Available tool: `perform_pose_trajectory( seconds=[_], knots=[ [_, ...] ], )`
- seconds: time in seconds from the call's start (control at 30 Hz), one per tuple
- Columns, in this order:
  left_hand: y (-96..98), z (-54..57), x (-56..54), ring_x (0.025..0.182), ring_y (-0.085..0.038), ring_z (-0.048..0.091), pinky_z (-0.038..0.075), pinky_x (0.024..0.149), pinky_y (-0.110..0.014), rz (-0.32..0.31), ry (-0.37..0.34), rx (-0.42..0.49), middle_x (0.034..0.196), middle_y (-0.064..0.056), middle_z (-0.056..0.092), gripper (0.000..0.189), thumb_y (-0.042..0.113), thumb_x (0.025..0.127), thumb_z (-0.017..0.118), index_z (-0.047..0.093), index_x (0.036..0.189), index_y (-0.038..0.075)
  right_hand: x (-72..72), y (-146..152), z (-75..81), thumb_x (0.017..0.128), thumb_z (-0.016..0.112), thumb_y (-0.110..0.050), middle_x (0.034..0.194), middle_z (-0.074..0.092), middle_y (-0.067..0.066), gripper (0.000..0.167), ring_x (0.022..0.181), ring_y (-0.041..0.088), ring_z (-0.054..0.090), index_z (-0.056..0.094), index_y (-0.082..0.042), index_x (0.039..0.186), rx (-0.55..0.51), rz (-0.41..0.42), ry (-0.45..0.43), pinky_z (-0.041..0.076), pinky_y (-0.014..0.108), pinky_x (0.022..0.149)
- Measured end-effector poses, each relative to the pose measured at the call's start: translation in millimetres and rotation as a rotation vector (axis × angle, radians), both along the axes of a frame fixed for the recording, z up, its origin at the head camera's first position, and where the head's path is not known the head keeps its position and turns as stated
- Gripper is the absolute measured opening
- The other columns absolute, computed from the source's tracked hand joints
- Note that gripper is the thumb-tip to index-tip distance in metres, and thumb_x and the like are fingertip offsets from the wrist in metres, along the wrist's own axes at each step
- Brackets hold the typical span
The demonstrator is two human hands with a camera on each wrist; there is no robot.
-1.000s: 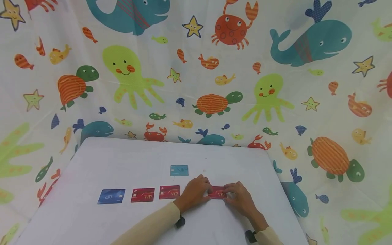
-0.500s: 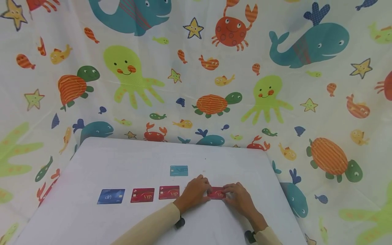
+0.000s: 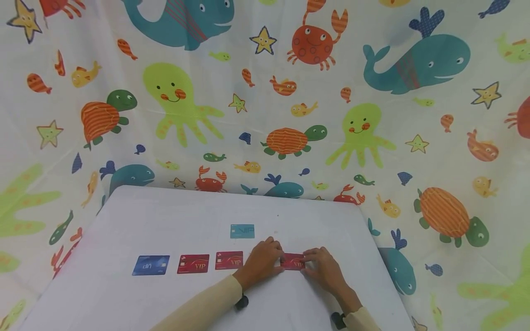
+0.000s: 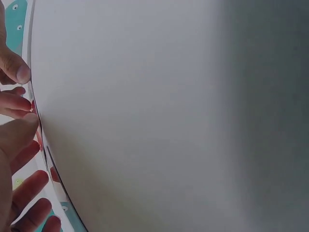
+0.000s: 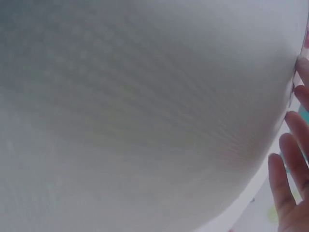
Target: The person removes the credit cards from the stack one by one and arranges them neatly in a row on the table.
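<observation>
A red VIP card [image 3: 293, 261] lies on the white table between my two hands in the head view. My left hand [image 3: 262, 259] holds its left end with thumb and fingers. At the right end, my right hand [image 3: 325, 269] grips the card the same way, thumb at the near corner and fingers at the far one. To the left lie another red VIP card [image 3: 229, 260], a third red VIP card [image 3: 193, 264] and a blue card [image 3: 151, 265] turned upside down. The left wrist view shows the left hand's fingers [image 4: 30, 186] at the edge; fingers [image 5: 294, 150] also show in the right wrist view.
A light teal VIP card [image 3: 242, 231] lies farther back on the white table [image 3: 165, 220]. Behind the table hangs a white curtain [image 3: 248, 110] printed with sea animals. Dark wrist cameras sit at both cuffs.
The head view has shifted slightly. Both hands stay at the ends of the red card, and the cards lie where they were.
</observation>
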State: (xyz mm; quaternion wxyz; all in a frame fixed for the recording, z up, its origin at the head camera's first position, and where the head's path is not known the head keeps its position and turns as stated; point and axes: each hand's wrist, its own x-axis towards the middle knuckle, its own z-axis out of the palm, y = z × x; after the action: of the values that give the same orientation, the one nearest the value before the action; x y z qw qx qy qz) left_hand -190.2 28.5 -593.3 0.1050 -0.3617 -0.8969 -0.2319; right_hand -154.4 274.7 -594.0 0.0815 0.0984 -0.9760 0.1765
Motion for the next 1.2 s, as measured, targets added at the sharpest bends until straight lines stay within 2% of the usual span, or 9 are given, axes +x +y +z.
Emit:
perform_pose_trajectory(
  seconds=[0.1, 0.3, 0.47, 0.57, 0.8, 1.03, 1.2],
  knots=[
    [-3.5, -0.1, -1.3, 0.101, -0.013, 0.065, 0.059, 0.088, -0.027, 0.002, 0.013, -0.003, 0.109, 0.005, 0.079, 0.028, 0.039, 0.085, 0.09, 0.085, 0.109, 0.024, 1.4, 1, -1.6, 0.078, 0.097, -0.024, 0.112, 0.078, -0.005, 0.026, 0.102, 0.012, 0.063, 0.085, -0.02, 0.101, 0.002, -0.007, 0.019, 0.061, 0.036, 0.088],
    [-13.1, -2.3, -6.8, 0.107, -0.014, 0.065, 0.06, 0.093, -0.031, 0.024, -0.014, 0.031, 0.117, 0.004, 0.079, 0.028, 0.038, 0.086, 0.089, 0.085, 0.109, 0.024, -0.2, 0, -0.7, 0.077, 0.097, -0.028, 0.113, 0.078, -0.005, 0.033, 0.103, 0.013, 0.063, 0.084, -0.019, 0.106, -0.02, -0.006, 0.059, 0.063, 0.036, 0.088],
    [-24.2, -2.6, -10.9, 0.108, -0.016, 0.066, 0.06, 0.094, -0.033, 0.024, 0.021, 0.051, 0.118, 0.001, 0.079, 0.026, 0.037, 0.086, 0.089, 0.085, 0.107, 0.022, -6.0, -7, 4.8, 0.079, 0.096, -0.036, 0.12, 0.076, -0.007, 0.036, 0.11, 0.014, 0.064, 0.083, -0.024, 0.111, -0.051, -0.028, 0.029, 0.062, 0.039, 0.097],
    [-31.2, -1.0, -11.6, 0.108, -0.018, 0.067, 0.061, 0.094, -0.035, 0.019, 0.036, 0.065, 0.118, -0.001, 0.079, 0.026, 0.036, 0.085, 0.09, 0.085, 0.105, 0.02, -8.7, -12, 8.2, 0.08, 0.095, -0.038, 0.121, 0.076, -0.006, 0.036, 0.113, 0.015, 0.065, 0.083, -0.025, 0.111, -0.06, -0.015, 0.029, 0.062, 0.04, 0.098],
    [-44.5, 0.2, -15.4, 0.113, -0.019, 0.067, 0.061, 0.097, -0.04, 0.047, -0.003, 0.106, 0.119, -0.001, 0.078, 0.024, 0.035, 0.085, 0.091, 0.084, 0.103, 0.021, -14.8, -24, 11.6, 0.082, 0.094, -0.036, 0.123, 0.075, -0.007, 0.036, 0.113, 0.013, 0.063, 0.083, -0.023, 0.114, -0.121, 0.012, 0.006, 0.062, 0.036, 0.096],
    [-59.9, 2.5, -22.5, 0.121, -0.02, 0.066, 0.061, 0.1, -0.043, 0.06, -0.023, 0.064, 0.125, -0.002, 0.077, 0.025, 0.035, 0.087, 0.089, 0.084, 0.106, 0.021, -20.1, -35, 13.8, 0.082, 0.094, -0.036, 0.124, 0.073, -0.008, 0.037, 0.114, 0.014, 0.064, 0.082, -0.023, 0.114, -0.146, 0.031, 0.008, 0.064, 0.035, 0.091],
    [-70.7, 2.1, -27.0, 0.123, -0.02, 0.065, 0.062, 0.099, -0.044, 0.087, 0.006, 0.015, 0.126, 0.001, 0.076, 0.025, 0.039, 0.088, 0.088, 0.083, 0.108, 0.024, -25.7, -41, 13.9, 0.083, 0.093, -0.035, 0.125, 0.074, -0.008, 0.033, 0.117, 0.014, 0.063, 0.082, -0.026, 0.112, -0.136, 0.029, 0.007, 0.063, 0.034, 0.092]
  ],
)
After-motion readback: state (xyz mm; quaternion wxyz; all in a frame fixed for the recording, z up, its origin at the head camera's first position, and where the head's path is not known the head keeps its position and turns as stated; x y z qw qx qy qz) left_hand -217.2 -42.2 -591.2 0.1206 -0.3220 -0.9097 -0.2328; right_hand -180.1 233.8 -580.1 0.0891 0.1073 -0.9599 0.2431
